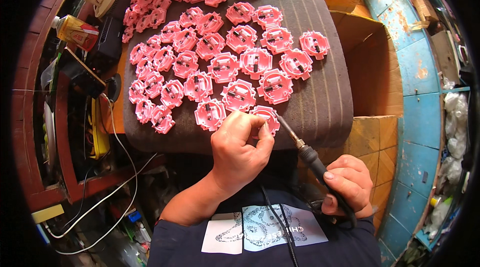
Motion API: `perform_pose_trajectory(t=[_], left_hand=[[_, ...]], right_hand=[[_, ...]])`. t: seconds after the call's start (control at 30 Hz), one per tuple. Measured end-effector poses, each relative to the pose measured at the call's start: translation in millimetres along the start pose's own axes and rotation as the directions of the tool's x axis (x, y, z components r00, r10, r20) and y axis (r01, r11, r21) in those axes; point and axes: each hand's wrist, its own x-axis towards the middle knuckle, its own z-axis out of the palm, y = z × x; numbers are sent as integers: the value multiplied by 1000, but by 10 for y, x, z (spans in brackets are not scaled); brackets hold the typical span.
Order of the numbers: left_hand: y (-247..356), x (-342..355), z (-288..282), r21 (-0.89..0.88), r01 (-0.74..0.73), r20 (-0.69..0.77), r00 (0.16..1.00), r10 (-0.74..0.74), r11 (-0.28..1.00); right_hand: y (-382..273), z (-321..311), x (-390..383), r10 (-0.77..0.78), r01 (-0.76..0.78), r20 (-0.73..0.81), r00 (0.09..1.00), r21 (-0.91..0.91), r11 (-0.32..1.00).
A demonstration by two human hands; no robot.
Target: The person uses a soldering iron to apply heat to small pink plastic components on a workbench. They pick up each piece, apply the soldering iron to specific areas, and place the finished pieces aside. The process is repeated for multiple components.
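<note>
Dark shirt (257,232) faces the table (327,82), at whose near edge left hand (240,139) pinches something indistinct at pink casing (271,118) and right hand (350,183) grips soldering iron (312,159): apparent soldering, likely requiring steady tip contact next.

Scuffed blue panels (419,117), brown patterned floor (366,137), dark-red wooden frame (62,132), striped dark tabletop (322,97)
</note>
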Motion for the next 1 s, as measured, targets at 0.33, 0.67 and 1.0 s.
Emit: perform_pose_trajectory(t=[0.33,0.67,1.0], left_hand=[[4,-12,2,51,1,15,1000,-1,999],[28,8,12,32,10,16,1000,-10,999],[56,27,3,67,19,11,1000,-20,998]], right_hand=[[50,18,4,-29,28,15,999,44,999],[57,39,-14,-22,22,15,1000,27,999],[53,34,-19,-18,17,21,1000,32,999]])
